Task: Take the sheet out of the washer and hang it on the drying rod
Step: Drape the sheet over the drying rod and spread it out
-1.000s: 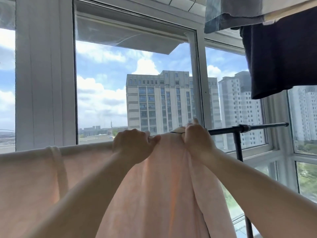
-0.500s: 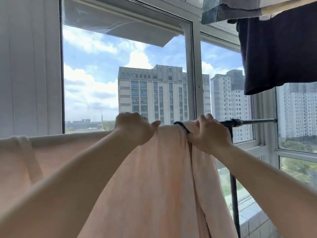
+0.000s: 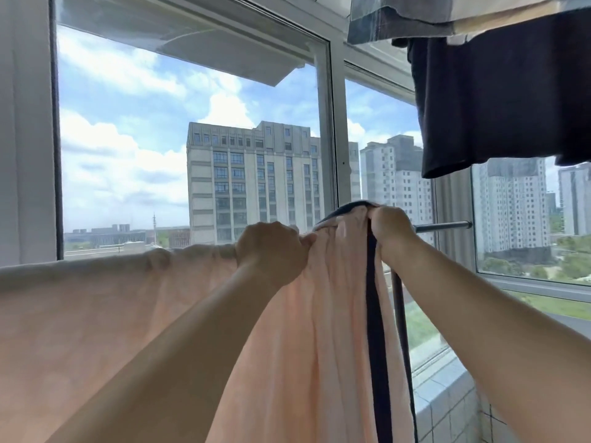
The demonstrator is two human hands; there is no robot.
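Here, late stage of hanging. Pale peach sheet [image 3: 96, 314] draped over the drying rod [image 3: 443, 226], spread flat along the left stretch and gathered into vertical folds near the middle. Left hand [image 3: 271, 249] clenched round the fabric at the top fold line, knuckles toward the window [image 3: 192, 139]. Right hand [image 3: 388, 230] gripping the bunched edge of the sheet together with its dark border strip [image 3: 375, 314], raised just above the rod line. Bare end of the rod projecting to the right of that hand; upright post of the rack [image 3: 403, 330] partly hidden behind the hanging cloth.

Compared with half a second and a second earlier: right hand lifted higher, so that the dark border now arches over the top of the bunch instead of lying flat under the fingers; dark strip newly exposed down the front of the folds. Left hand shifted rightward along the fold, closer to the right hand. Bunched section therefore judged to be in mid-adjustment, probably being pulled along or over the rod to even the two hanging halves.

Remaining work, as a judgement: spreading the gathered folds toward the free right end. Risk: uneven drape sliding off one side. Dark garment [image 3: 499, 91] overhead, well apart from the sheet.
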